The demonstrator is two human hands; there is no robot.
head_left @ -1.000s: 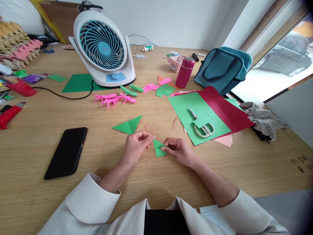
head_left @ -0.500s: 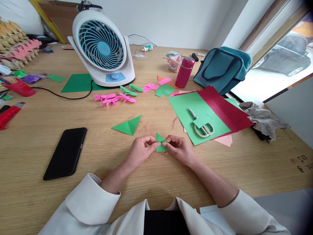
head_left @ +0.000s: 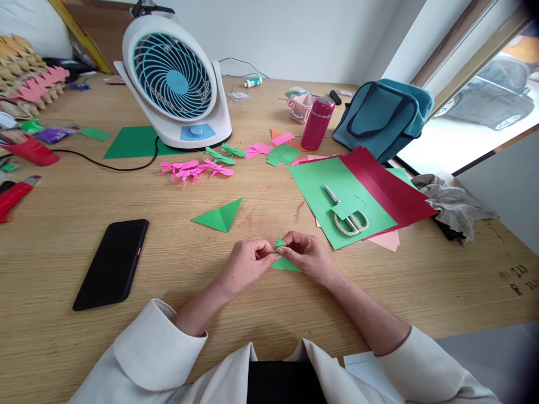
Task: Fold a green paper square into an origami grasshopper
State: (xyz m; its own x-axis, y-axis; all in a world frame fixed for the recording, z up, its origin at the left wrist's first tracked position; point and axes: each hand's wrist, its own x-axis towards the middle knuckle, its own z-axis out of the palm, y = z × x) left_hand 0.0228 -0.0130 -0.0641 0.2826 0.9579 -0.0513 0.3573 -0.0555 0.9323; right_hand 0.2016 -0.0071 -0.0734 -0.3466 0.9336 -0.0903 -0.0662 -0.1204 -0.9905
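Note:
A small green paper piece [head_left: 286, 264] is pinched between my two hands above the wooden table, its tip showing over the fingers and a wider part below them. My left hand [head_left: 251, 261] grips its left side with thumb and index finger. On the other side my right hand [head_left: 304, 253] pinches it too, the fingertips of both hands nearly touching. The fingers partly hide its folds. Just beyond my left hand lies a folded green paper triangle [head_left: 221, 216], flat and untouched.
Left of my hands lies a black phone [head_left: 112, 264]. Scissors [head_left: 351, 223] rest on green sheets [head_left: 311, 179] at the right. Pink paper figures [head_left: 196, 170], a fan [head_left: 177, 84], a red bottle [head_left: 318, 123] and a blue bag [head_left: 385, 118] stand or lie farther back.
The small green paper has turned and shifted slightly toward me; its upper tip now looks smaller and its lower part wider. Both hands still pinch it, with the left fingers a little nearer the right.

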